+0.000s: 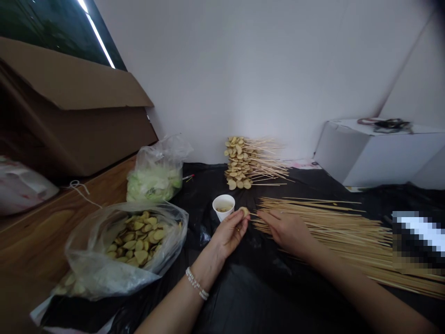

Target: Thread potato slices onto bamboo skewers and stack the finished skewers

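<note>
My left hand pinches a small yellow potato slice between thumb and fingertips, just right of a white paper cup. My right hand rests on the near end of a loose pile of bamboo skewers, fingers curled around one skewer whose tip points at the slice. A stack of finished skewers with slices lies farther back by the wall. A clear plastic bag of potato slices sits to the left.
A bag of pale green leaves stands behind the slice bag. A large cardboard box fills the left. A white box stands at the right. Black plastic sheeting covers the table; a wooden surface shows on the left.
</note>
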{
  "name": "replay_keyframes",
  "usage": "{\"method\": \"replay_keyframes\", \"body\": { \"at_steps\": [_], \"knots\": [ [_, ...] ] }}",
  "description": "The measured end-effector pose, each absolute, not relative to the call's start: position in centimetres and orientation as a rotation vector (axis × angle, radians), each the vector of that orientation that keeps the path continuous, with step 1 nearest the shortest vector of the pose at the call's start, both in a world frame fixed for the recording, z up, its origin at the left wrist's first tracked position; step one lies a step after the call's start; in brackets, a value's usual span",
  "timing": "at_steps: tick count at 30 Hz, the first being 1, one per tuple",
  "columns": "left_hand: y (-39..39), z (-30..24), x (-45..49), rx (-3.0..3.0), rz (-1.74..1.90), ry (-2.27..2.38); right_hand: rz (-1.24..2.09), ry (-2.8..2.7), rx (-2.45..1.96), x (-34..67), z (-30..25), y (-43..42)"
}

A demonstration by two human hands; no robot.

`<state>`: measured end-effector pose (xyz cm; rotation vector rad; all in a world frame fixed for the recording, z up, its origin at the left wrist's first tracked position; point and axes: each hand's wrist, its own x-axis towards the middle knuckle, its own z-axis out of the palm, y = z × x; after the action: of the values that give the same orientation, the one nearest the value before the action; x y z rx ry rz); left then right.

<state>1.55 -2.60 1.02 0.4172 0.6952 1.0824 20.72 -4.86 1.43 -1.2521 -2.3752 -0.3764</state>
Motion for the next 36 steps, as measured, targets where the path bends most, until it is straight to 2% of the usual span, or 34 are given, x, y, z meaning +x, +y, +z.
{"method": "replay_keyframes", "body": {
  "at_steps": [19,25,32,36],
  "knots": [
    [-3.3,1.5,2.3,0.501,1.182,0.815,-0.309,-2.405,-1.295,20.5,1.8,-5.1],
    [-3.5,1.4,2.3,0.626,1.188,0.821,-0.166,-2.392,-1.257,20.3,1.3,-5.1],
    [-3.7,1.6,2.5,0.627,1.163,0.820,0.188,-2.281,-1.183,20.0,1.2,-4.5],
    [-4.0,1.9,2.6,0.655,1.180,0.837,0.169,-2.276,-1.181,20.0,1.0,-4.4]
  ]
}}
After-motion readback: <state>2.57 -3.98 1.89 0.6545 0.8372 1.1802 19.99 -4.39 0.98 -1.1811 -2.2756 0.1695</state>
